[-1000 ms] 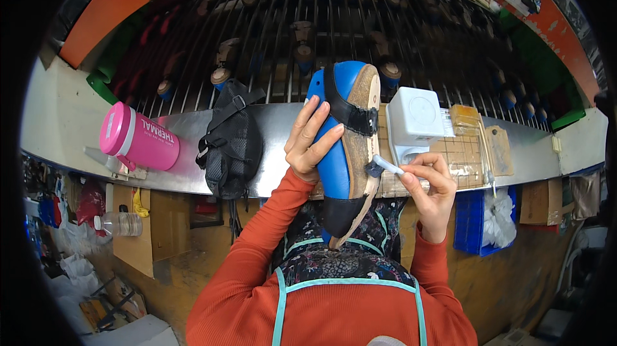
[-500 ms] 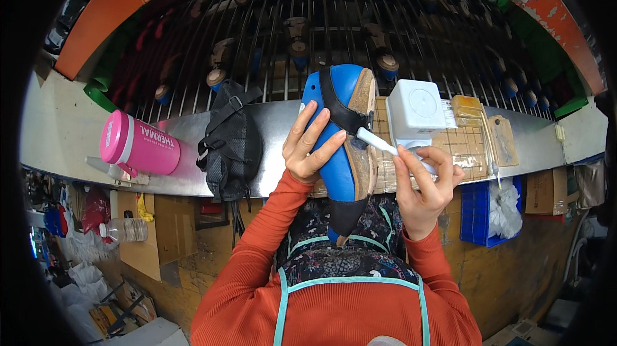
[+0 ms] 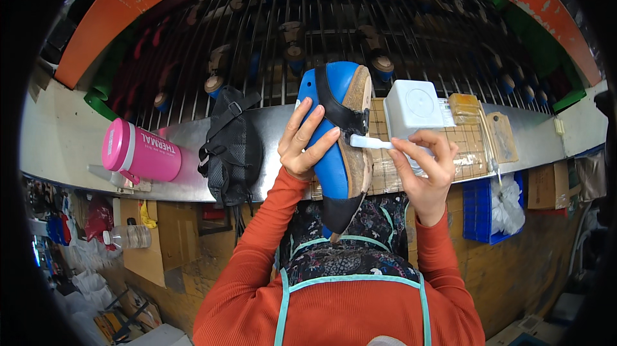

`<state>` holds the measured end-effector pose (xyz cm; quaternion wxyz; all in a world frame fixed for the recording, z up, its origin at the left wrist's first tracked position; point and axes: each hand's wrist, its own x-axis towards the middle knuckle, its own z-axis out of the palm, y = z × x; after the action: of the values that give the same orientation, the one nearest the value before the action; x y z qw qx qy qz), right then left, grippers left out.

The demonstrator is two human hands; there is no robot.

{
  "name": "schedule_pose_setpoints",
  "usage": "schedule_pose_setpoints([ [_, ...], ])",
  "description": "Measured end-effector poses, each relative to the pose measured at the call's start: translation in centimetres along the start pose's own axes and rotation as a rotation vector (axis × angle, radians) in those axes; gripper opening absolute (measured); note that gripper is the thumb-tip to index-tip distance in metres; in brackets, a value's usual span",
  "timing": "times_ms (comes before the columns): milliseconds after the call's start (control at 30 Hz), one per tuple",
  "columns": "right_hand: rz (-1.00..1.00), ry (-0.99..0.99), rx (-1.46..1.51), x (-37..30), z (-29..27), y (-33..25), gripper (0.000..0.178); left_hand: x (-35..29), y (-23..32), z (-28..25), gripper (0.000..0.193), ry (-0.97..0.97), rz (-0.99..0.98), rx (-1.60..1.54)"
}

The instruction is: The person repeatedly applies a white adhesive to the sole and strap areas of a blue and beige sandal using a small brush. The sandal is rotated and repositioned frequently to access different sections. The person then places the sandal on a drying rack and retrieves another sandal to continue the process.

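My left hand (image 3: 302, 143) is closed round a blue shoe last (image 3: 332, 172), its fingers lying across the near side. A black strap (image 3: 330, 98) crosses the last, and a black piece (image 3: 340, 212) covers its lower end. Along the right side runs a brown, cork-like sole (image 3: 357, 164). Between the fingertips of my right hand (image 3: 429, 169) is a slim brush (image 3: 376, 143) with a pale, flattened head. That head touches or nearly touches the sole's edge just below the strap end; the exact contact is hard to make out.
Beyond the bench, shoes on blue lasts lie along a rack of metal bars (image 3: 274, 44). An upturned white tub (image 3: 414, 105) and an amber block (image 3: 464, 108) sit by a taped cardboard mat (image 3: 463, 146). A black bag (image 3: 232, 146) and a pink thermal jug (image 3: 141, 151) are leftward.
My right hand has swung the brush from a slant to nearly level, its head now slightly lower along the sole. The last has tilted a little in my left hand.
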<state>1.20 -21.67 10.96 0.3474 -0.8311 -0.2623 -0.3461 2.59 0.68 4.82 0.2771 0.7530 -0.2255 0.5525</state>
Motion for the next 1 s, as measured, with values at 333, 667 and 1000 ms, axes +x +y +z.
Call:
schedule_pose_setpoints([
  [333, 0.217, -0.156, 0.321, -0.9, -0.4, 1.3, 0.018, 0.5, -0.3, 0.5, 0.037, 0.041, 0.019, 0.02],
  [667, 0.371, -0.102, 0.442, -3.3, -0.4, 0.6, 0.018, 1.0, -0.7, 1.5, 0.03, 0.115, 0.022, 0.044],
  [1000, 0.321, -0.042, 0.397, -4.2, -0.7, -0.3, 0.018, 1.4, -1.3, 2.3, 0.032, 0.184, 0.008, 0.068],
])
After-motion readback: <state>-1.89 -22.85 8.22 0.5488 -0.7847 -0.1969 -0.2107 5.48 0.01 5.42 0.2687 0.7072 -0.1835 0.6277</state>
